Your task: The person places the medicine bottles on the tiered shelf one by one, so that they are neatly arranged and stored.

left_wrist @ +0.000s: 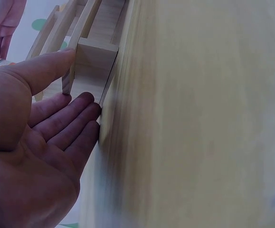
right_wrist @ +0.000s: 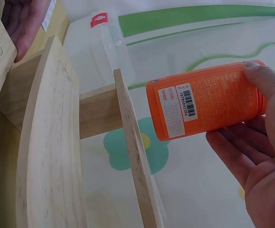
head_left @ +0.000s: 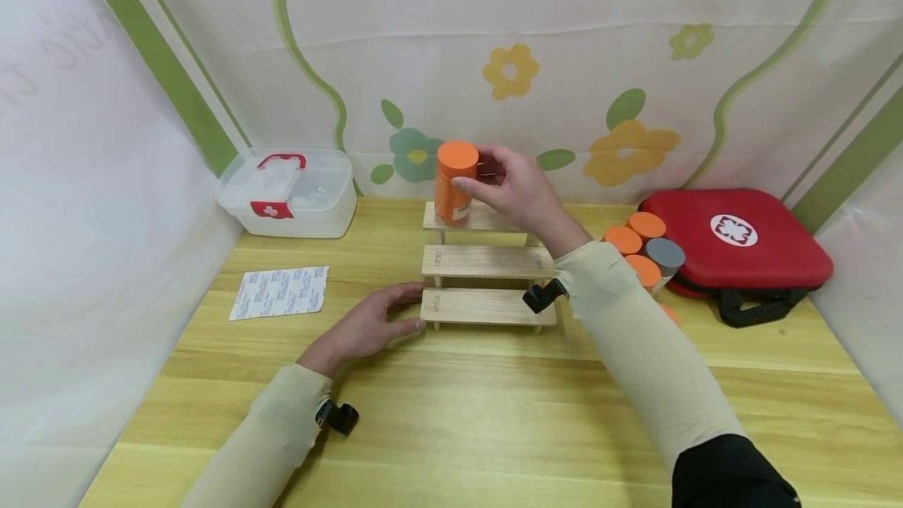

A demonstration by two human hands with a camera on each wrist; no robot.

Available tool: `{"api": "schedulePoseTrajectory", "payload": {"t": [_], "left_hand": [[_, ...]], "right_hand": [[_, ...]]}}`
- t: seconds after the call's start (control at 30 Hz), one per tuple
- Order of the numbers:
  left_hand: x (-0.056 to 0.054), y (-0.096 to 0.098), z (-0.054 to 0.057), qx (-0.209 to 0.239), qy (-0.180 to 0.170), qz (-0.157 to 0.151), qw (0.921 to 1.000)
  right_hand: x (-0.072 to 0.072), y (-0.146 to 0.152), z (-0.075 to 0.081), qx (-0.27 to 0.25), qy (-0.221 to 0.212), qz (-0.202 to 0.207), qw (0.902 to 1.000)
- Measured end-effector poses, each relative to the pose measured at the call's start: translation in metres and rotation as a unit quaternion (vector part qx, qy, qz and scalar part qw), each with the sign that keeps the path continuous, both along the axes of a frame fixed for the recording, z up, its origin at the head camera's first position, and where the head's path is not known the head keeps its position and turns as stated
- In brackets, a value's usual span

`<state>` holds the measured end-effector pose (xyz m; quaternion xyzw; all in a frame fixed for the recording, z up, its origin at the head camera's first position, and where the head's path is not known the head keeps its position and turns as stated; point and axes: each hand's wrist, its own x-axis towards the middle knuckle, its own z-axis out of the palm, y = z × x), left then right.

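Note:
My right hand (head_left: pixel 518 186) grips an orange pill bottle (head_left: pixel 457 186) with an orange lid, thumb on one side and fingers on the other. The bottle is upright over the left end of the top step of a three-step wooden shelf (head_left: pixel 487 306). In the right wrist view, a small gap shows between the base of the bottle (right_wrist: pixel 199 102) and the top step (right_wrist: pixel 135 147). By the left end of the lowest step is my left hand (head_left: pixel 367 325), its fingers extended. In the left wrist view its thumb (left_wrist: pixel 56 66) touches the shelf's end.
Several bottles with orange lids (head_left: pixel 623 239) and one with a grey lid (head_left: pixel 665 255) stand right of the shelf. Behind them lies a red first-aid case (head_left: pixel 769 237). At left are a clear plastic box (head_left: pixel 310 206) and a white printed packet (head_left: pixel 280 293).

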<state>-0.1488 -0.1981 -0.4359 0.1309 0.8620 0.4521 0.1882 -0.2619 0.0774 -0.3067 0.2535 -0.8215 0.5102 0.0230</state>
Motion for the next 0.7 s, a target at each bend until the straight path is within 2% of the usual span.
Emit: {"api": "schedulePoseTrajectory", "payload": {"t": [0.23, 0.7], "left_hand": [[-0.001, 0.000, 0.000, -0.004, -0.001, 0.002, 1.0000], [-0.001, 0.000, 0.001, 0.001, -0.003, 0.000, 1.0000]], "right_hand": [[-0.003, -0.006, -0.004, 0.002, -0.022, 0.004, 0.9998], [-0.005, -0.018, -0.007, 0.009, -0.032, 0.000, 0.9994]]}}
